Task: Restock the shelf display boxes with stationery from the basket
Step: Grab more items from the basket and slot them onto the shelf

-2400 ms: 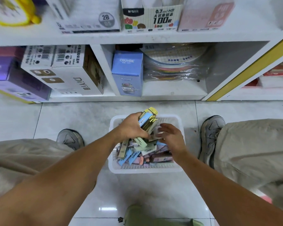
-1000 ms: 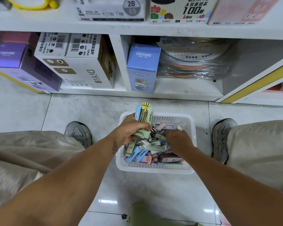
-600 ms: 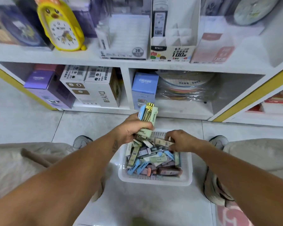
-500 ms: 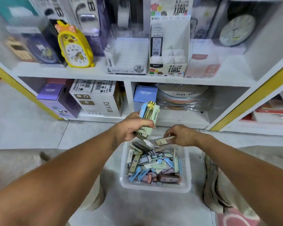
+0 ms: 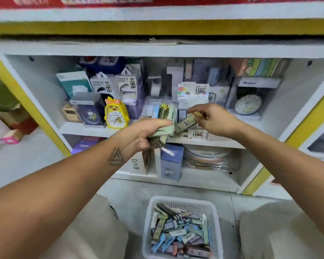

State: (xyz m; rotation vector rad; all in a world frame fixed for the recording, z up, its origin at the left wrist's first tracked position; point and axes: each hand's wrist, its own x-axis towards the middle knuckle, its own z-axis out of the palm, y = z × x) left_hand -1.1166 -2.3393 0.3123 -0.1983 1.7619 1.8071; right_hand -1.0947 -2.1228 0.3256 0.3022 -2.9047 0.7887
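The left hand [image 5: 141, 136] is raised in front of the white shelf unit [image 5: 94, 128], its grip clenched round an upright bundle of slim pastel-green and gold stationery packs [image 5: 164, 116] whose tops stick up above the thumb. Just to the right of that grip, the right hand [image 5: 214, 119] pinches a single small olive-and-gold pack [image 5: 185, 124] between thumb and fingertips, tilted, with its lower end touching or nearly touching the bundle; which one I cannot tell. Right behind both grips, on the middle shelf, stands the open white cardboard display box with a printed header card [image 5: 193, 96]. To the left of the left grip sits a yellow chick-shaped alarm clock [image 5: 116, 115], and well to the right of the right grip a round white-faced clock [image 5: 248, 104]. Far below the two grips, on the grey tiled floor [image 5: 131, 193] between the person's knees, rests the white plastic mesh basket [image 5: 212, 217], filled with a jumble of small blue, green, pink and dark packs [image 5: 178, 234]
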